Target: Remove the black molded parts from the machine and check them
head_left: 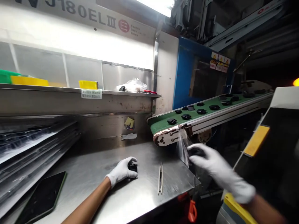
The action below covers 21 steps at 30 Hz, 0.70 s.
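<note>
Desk bare between tweezers and dark tray; tray stack blocks left side, conveyor end overhangs back right corner, shelf caps rear.

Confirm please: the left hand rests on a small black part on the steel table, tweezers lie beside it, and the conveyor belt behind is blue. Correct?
Not quite. In the head view the conveyor belt is green, not blue. The rest holds: the left hand rests on a small black part on the steel table, with tweezers beside it.
</note>
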### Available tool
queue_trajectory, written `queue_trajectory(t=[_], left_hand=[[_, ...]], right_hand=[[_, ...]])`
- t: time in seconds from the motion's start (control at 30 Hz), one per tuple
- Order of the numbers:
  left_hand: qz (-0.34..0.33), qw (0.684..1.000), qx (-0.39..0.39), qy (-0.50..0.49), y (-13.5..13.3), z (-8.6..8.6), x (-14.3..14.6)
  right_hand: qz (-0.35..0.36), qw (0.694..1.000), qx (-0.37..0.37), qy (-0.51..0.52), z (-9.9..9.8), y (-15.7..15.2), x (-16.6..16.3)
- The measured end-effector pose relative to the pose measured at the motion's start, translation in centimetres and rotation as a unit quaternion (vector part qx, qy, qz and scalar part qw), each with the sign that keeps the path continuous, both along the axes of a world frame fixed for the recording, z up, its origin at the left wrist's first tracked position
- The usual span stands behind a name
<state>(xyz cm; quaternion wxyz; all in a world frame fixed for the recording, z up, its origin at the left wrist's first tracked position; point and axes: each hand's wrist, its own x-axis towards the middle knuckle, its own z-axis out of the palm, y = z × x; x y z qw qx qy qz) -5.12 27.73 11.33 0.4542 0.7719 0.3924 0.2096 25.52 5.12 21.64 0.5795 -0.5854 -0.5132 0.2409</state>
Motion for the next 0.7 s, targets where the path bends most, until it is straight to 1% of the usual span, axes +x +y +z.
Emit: queue_trajectory(t=[0.1, 0.17, 0.2, 0.23, 0.3, 0.37, 0.4, 0.43, 0.47, 0.5, 0.57, 0.6, 0.63, 0.7], left_hand=[[0.007, 1.000, -0.004, -0.006, -0.3, -0.1, -0.5], [0.010, 1.000, -0.009, -0.007, -0.6, 0.1, -0.9], [0.013, 1.000, -0.008, -0.009, -0.7, 0.3, -1.1], [0.016, 1.000, -0.006, -0.011, -0.8, 0.4, -1.2], [0.021, 1.000, -0.003, -0.010, -0.7, 0.7, -1.2], [0.020, 1.000, 0.002, -0.003, -0.5, 0.9, -0.9], [0.014, 1.000, 0.006, 0.000, -0.3, 1.0, -0.8], [0.005, 1.000, 0.014, 0.002, -0.3, 1.1, -0.6], [-0.005, 1.000, 0.021, 0.003, -0.2, 1.1, -0.5], [-0.009, 1.000, 0.028, 0.001, -0.2, 1.1, -0.4], [0.006, 0.999, 0.035, -0.003, -0.2, 1.1, -0.1], [0.018, 0.999, 0.038, -0.008, -0.1, 1.0, 0.1], [0.029, 0.999, 0.041, -0.017, -0.1, 0.9, 0.2], [0.042, 0.997, 0.053, -0.038, 0.2, 0.3, 0.4]], right_hand=[[0.076, 0.995, -0.054, -0.036, -5.7, 8.0, -7.7], [0.104, 0.989, -0.088, -0.057, -8.7, 12.0, -11.0], [0.112, 0.985, -0.107, -0.072, -9.8, 13.5, -12.0], [0.116, 0.982, -0.123, -0.090, -10.6, 14.6, -12.5], [0.119, 0.972, -0.151, -0.136, -11.5, 15.8, -12.5], [0.119, 0.960, -0.169, -0.189, -11.3, 15.8, -11.8], [0.115, 0.954, -0.173, -0.217, -10.7, 15.6, -11.3], [0.106, 0.948, -0.170, -0.245, -9.7, 15.3, -10.9], [0.096, 0.944, -0.156, -0.274, -8.2, 14.9, -10.5], [0.080, 0.940, -0.133, -0.302, -6.2, 14.7, -9.9], [0.037, 0.932, -0.064, -0.354, -1.2, 14.8, -8.5], [-0.007, 0.928, -0.044, -0.371, 1.6, 15.4, -7.4], [-0.055, 0.921, -0.045, -0.383, 4.4, 16.2, -6.0], [-0.134, 0.901, -0.102, -0.399, 9.1, 18.6, -2.8]])
